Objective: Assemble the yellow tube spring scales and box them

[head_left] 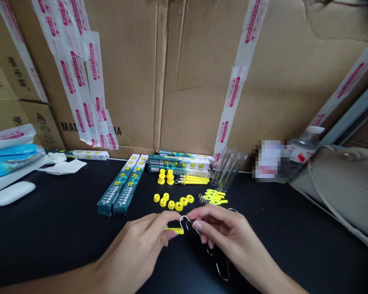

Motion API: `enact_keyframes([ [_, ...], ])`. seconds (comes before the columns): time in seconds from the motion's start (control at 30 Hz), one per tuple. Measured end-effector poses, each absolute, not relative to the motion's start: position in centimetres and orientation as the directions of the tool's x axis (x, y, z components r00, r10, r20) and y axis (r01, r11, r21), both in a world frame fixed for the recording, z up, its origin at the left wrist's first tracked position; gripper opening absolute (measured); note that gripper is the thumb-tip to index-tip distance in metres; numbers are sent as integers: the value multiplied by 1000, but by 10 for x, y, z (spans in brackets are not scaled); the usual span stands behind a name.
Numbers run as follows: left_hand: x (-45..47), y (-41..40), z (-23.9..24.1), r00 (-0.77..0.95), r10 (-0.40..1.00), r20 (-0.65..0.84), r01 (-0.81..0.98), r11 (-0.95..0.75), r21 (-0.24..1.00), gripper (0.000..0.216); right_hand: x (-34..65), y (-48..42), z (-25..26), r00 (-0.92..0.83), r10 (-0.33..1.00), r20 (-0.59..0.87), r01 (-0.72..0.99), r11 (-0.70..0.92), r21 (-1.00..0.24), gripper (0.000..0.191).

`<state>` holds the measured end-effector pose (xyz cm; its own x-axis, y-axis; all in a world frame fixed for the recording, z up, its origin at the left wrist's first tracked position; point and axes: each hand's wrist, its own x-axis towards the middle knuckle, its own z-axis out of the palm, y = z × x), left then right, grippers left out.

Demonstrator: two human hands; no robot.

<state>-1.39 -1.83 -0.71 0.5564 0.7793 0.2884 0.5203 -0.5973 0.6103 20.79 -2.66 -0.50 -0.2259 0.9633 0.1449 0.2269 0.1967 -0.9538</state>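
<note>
A black tabletop [64, 232] was backed by a taped cardboard wall [196, 94]. Left of the two long slanted boxes [119, 179], one white rounded case [12, 193] was placed. Just right of those boxes and nearer the camera, one yellow strip [177, 231] was pinched by the left hand [141, 241]; beyond it, seven yellow rings [178, 206] and four yellow flanged caps [170, 179] were set out. Farther right of the boxes, one metal hook [184, 217] was gripped by the right hand [227, 228], while clear tubes [230, 167], too overlapped to count, and one bottle [303, 149] were seen behind.
</note>
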Motion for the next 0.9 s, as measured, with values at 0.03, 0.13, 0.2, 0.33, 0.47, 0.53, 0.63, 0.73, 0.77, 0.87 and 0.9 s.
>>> enact_keyframes([
  [0.03,-14,-18,-7,553,781,291,519,-596,613,29,208,-27,-5,-223,961,167,240,220,-946,16],
  [0.13,-13,-18,-7,544,787,291,514,-587,626,25,209,-29,-8,-212,949,234,272,288,-918,14],
  [0.2,-13,-17,-8,539,790,292,508,-582,635,22,209,-30,-9,-221,937,269,292,327,-899,13],
  [0.33,-14,-15,-11,526,800,288,508,-567,648,23,210,-30,-10,-269,911,313,338,394,-855,16],
  [0.47,-14,-14,-12,511,805,301,504,-564,654,23,212,-30,-6,-298,872,388,411,484,-773,24],
  [0.53,-14,-14,-11,512,807,296,503,-560,658,21,212,-30,-4,-312,844,436,424,534,-731,28],
  [0.63,-13,-15,-9,536,784,315,496,-594,633,17,213,-30,-2,-335,802,495,415,597,-686,33],
  [0.73,-12,-15,-8,587,740,328,496,-649,577,20,213,-30,-3,-345,770,537,416,638,-648,32],
  [0.77,-12,-15,-8,602,730,324,500,-661,560,21,213,-30,-3,-345,763,547,417,647,-638,32],
  [0.87,-13,-15,-8,630,699,339,489,-696,526,19,212,-31,-4,-360,745,562,413,667,-620,32],
  [0.9,-13,-15,-8,644,677,356,473,-718,511,19,212,-32,-4,-371,737,565,404,676,-616,32],
])
